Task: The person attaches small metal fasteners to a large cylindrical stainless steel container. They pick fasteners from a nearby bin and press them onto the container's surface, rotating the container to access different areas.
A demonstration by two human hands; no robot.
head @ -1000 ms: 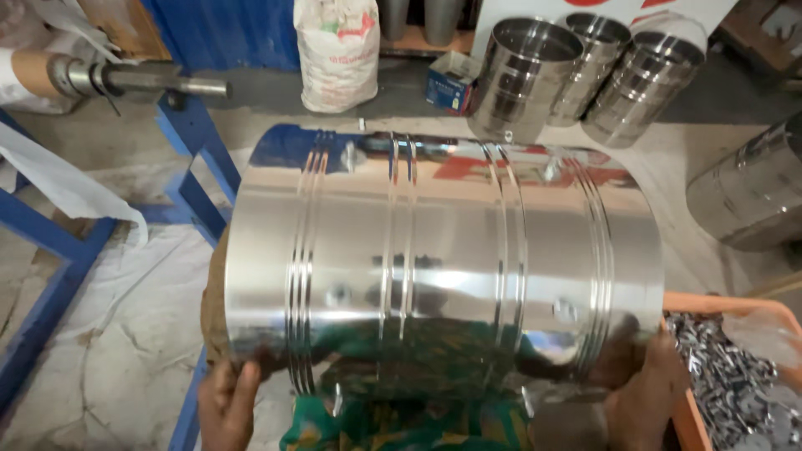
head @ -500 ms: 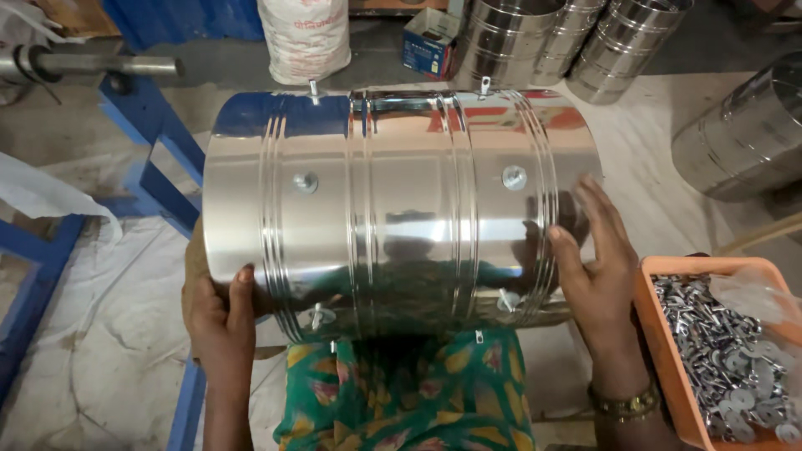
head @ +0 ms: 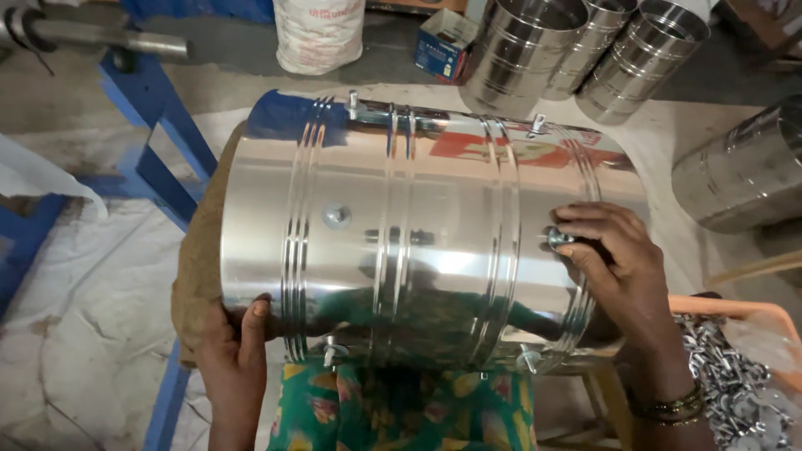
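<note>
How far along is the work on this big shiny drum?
Looks done: a fastener sits in the steel drum, with others along its top and bottom edges. In hand: the right hand fingers a small fitting; the left hand steadies the drum's end. Left: many loose metal parts in the orange tray; how many more the drum needs is unclear.

A metalworking workshop. A large steel drum (head: pixel 418 242) lies across the worker's lap; beyond it stand more finished steel drums (head: pixel 585 50), a blue steel frame (head: pixel 159 159) to its left, and an orange tray of small metal fittings (head: pixel 735 376) to its right.
</note>
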